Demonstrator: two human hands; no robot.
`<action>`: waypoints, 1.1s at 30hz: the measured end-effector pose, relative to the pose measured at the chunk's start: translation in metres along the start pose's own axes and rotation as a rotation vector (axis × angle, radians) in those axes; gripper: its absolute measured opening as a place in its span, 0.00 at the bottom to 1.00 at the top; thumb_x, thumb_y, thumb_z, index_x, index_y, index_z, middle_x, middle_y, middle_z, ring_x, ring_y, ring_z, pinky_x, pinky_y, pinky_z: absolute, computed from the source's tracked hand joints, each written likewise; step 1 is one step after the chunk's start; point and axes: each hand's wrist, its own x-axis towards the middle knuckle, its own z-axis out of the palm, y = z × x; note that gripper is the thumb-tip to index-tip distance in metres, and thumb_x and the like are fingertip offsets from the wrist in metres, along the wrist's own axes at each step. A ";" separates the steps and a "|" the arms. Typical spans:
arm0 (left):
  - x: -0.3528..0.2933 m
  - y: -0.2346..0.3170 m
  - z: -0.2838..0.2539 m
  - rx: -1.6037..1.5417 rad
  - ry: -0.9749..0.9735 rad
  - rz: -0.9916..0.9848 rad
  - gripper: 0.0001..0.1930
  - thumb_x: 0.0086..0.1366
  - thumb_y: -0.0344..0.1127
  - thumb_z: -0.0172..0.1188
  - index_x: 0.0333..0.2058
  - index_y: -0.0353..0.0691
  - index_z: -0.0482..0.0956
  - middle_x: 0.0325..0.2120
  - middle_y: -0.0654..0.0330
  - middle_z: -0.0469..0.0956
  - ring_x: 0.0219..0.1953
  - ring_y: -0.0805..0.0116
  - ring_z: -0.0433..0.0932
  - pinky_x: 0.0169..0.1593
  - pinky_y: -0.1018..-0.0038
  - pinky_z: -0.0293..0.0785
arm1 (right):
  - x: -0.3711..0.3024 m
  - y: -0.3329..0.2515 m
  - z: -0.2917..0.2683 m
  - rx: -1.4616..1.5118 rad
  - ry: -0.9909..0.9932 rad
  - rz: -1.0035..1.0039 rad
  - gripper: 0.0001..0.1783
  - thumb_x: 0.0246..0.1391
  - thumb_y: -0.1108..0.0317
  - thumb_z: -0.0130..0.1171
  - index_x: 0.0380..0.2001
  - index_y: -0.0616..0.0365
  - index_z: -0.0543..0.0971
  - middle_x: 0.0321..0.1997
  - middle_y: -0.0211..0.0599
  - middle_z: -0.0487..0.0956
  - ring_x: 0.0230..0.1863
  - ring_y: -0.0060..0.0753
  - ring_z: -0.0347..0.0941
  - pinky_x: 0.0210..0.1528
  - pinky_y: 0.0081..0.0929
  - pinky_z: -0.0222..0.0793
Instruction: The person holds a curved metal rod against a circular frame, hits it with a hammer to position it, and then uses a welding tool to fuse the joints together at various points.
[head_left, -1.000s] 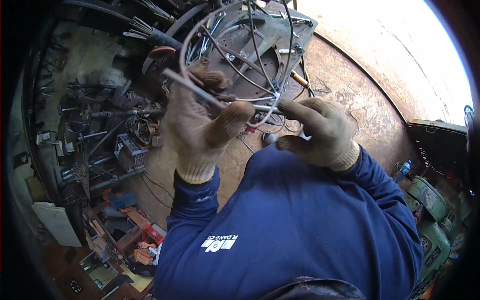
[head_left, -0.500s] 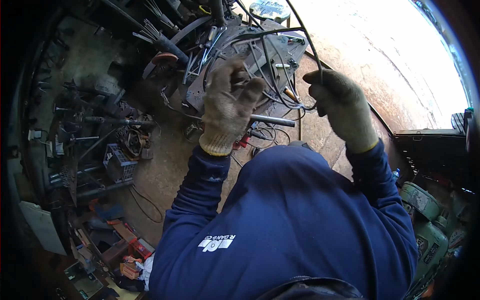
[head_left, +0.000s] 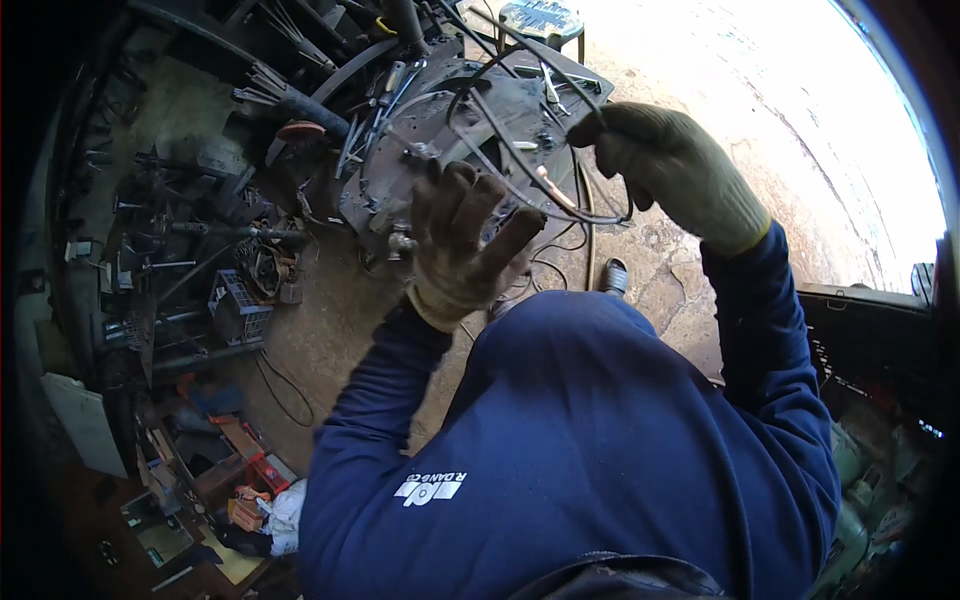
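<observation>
My right hand [head_left: 668,168], in a pale work glove, is closed on a dark bent metal rod [head_left: 546,56] over the right side of the metal worktable [head_left: 372,195]. The rod's curved loops hang above the tabletop, reaching down past my fingers. My left hand [head_left: 462,238], in a soiled glove, is raised at the near edge of the table with its fingers apart. Nothing shows in its grip. A copper-coloured piece [head_left: 552,188] shows behind the loops. Pliers [head_left: 551,90] lie at the far side of the tabletop.
Thin rods stand in a tube [head_left: 312,108] at the far left. Metal scrap and a grey plastic crate [head_left: 240,305] fill the left side. A stool [head_left: 541,20] stands beyond the table. A green machine [head_left: 845,530] is at the lower right. A sandalled foot [head_left: 615,277] shows below the table.
The bent rod has tilted and shifted left with my right hand. My left hand has opened from curled fingers and dropped lower. A grey pipe seen beside it earlier no longer shows.
</observation>
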 end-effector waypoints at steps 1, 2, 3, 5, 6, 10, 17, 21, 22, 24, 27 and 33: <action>0.003 -0.001 0.010 0.072 -0.015 0.050 0.31 0.68 0.50 0.63 0.68 0.67 0.65 0.62 0.54 0.67 0.69 0.48 0.64 0.67 0.36 0.57 | 0.005 0.005 -0.018 0.007 -0.071 0.019 0.17 0.68 0.62 0.58 0.53 0.60 0.82 0.41 0.36 0.84 0.39 0.24 0.77 0.43 0.25 0.76; 0.009 0.002 0.021 0.144 -0.030 0.099 0.31 0.69 0.49 0.62 0.68 0.71 0.64 0.63 0.56 0.67 0.69 0.49 0.64 0.67 0.35 0.57 | 0.011 0.014 -0.031 0.024 -0.111 -0.028 0.16 0.69 0.62 0.57 0.52 0.59 0.83 0.37 0.32 0.81 0.34 0.20 0.74 0.37 0.22 0.73; 0.022 0.009 0.033 0.170 -0.011 0.099 0.32 0.68 0.45 0.64 0.68 0.76 0.64 0.63 0.61 0.67 0.69 0.52 0.64 0.67 0.36 0.57 | 0.016 0.027 -0.042 0.049 -0.143 -0.070 0.16 0.69 0.62 0.56 0.52 0.58 0.83 0.33 0.29 0.79 0.29 0.16 0.71 0.32 0.18 0.70; 0.045 0.019 0.048 0.215 -0.091 0.167 0.35 0.65 0.43 0.68 0.67 0.75 0.64 0.64 0.63 0.67 0.68 0.54 0.65 0.67 0.37 0.58 | 0.025 0.039 -0.060 0.079 -0.218 -0.097 0.16 0.69 0.61 0.56 0.53 0.57 0.83 0.29 0.25 0.76 0.23 0.13 0.67 0.25 0.15 0.65; 0.054 0.024 0.056 0.228 -0.131 0.201 0.36 0.63 0.42 0.69 0.67 0.75 0.65 0.64 0.63 0.67 0.68 0.55 0.65 0.66 0.37 0.59 | 0.029 0.047 -0.070 0.078 -0.261 -0.096 0.17 0.69 0.61 0.56 0.53 0.57 0.83 0.29 0.25 0.76 0.23 0.13 0.67 0.25 0.15 0.65; 0.079 0.042 0.071 0.258 -0.254 0.125 0.37 0.62 0.39 0.71 0.66 0.69 0.64 0.57 0.63 0.69 0.62 0.56 0.70 0.62 0.43 0.67 | 0.057 0.073 -0.112 0.032 -0.348 -0.271 0.19 0.69 0.59 0.57 0.55 0.58 0.81 0.34 0.30 0.81 0.24 0.14 0.69 0.28 0.16 0.70; 0.090 0.068 0.070 0.237 -0.260 -0.095 0.45 0.60 0.66 0.66 0.64 0.38 0.63 0.53 0.45 0.68 0.54 0.43 0.71 0.55 0.47 0.72 | 0.077 0.119 -0.177 0.201 0.037 -0.283 0.29 0.73 0.45 0.47 0.61 0.56 0.77 0.47 0.33 0.81 0.32 0.16 0.71 0.39 0.18 0.74; 0.089 0.094 0.066 0.280 -0.291 -0.347 0.52 0.53 0.69 0.69 0.63 0.34 0.62 0.53 0.44 0.69 0.55 0.43 0.70 0.56 0.46 0.69 | 0.040 0.203 -0.160 0.574 0.142 -0.154 0.33 0.71 0.42 0.50 0.63 0.58 0.75 0.49 0.35 0.80 0.45 0.24 0.75 0.49 0.24 0.74; 0.087 0.095 0.067 0.282 -0.296 -0.410 0.52 0.53 0.69 0.70 0.64 0.35 0.62 0.53 0.45 0.69 0.56 0.44 0.69 0.57 0.47 0.69 | 0.029 0.223 -0.148 0.557 0.084 -0.127 0.33 0.70 0.42 0.51 0.63 0.58 0.75 0.50 0.35 0.80 0.46 0.26 0.75 0.51 0.26 0.73; 0.081 0.092 0.073 0.239 -0.298 -0.470 0.54 0.52 0.68 0.71 0.65 0.34 0.61 0.54 0.45 0.69 0.56 0.44 0.69 0.57 0.47 0.68 | 0.006 0.240 -0.121 0.520 0.026 -0.107 0.31 0.70 0.46 0.54 0.64 0.58 0.74 0.55 0.37 0.80 0.51 0.27 0.75 0.56 0.27 0.73; 0.081 0.089 0.079 0.179 -0.310 -0.562 0.54 0.51 0.67 0.72 0.65 0.34 0.61 0.55 0.44 0.69 0.56 0.44 0.69 0.57 0.46 0.68 | -0.019 0.232 -0.093 0.489 0.032 -0.089 0.30 0.70 0.48 0.55 0.64 0.59 0.74 0.55 0.38 0.81 0.56 0.29 0.75 0.62 0.29 0.69; 0.091 0.079 0.094 0.104 -0.263 -0.655 0.56 0.49 0.70 0.73 0.66 0.35 0.62 0.55 0.43 0.70 0.56 0.43 0.71 0.58 0.46 0.69 | -0.014 0.221 -0.089 0.618 0.039 -0.008 0.22 0.70 0.58 0.57 0.58 0.63 0.78 0.50 0.35 0.83 0.52 0.25 0.77 0.60 0.28 0.71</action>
